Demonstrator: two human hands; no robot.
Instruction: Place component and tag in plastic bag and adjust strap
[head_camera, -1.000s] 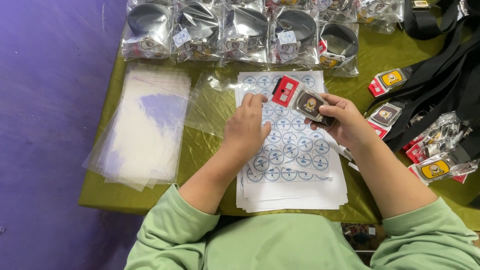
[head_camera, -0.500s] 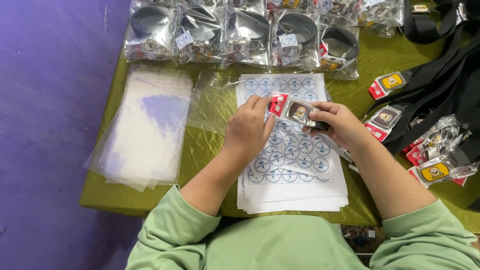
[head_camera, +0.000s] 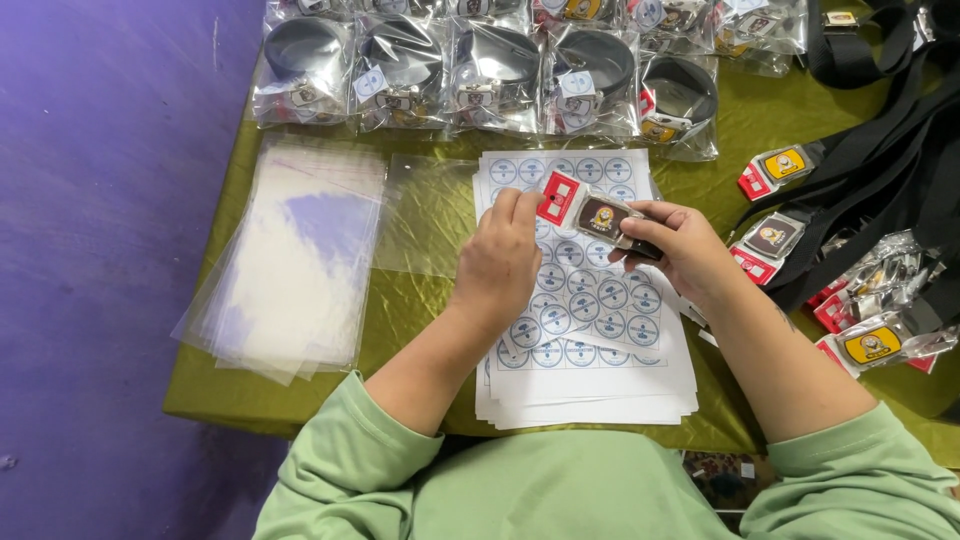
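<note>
My right hand (head_camera: 678, 248) grips a belt buckle (head_camera: 602, 216) with a dark round emblem on its silver face, held over a stack of white sheets (head_camera: 590, 390) covered in round blue-and-white stickers. A small red tag (head_camera: 558, 197) hangs at the buckle's left end. My left hand (head_camera: 500, 258) pinches that red tag between thumb and fingers, its heel resting over the sticker sheets. Both arms wear light green sleeves.
A pile of clear plastic bags (head_camera: 290, 262) lies at the left on the olive-green tablecloth (head_camera: 420, 310). Bagged black belts (head_camera: 500, 70) line the far edge. Loose buckles with red tags (head_camera: 775, 168) and black straps (head_camera: 890, 170) lie at the right. A purple floor (head_camera: 100, 250) borders the table.
My left hand rose from the sticker sheets to the red tag on the buckle. The right hand turned the buckle slightly toward it.
</note>
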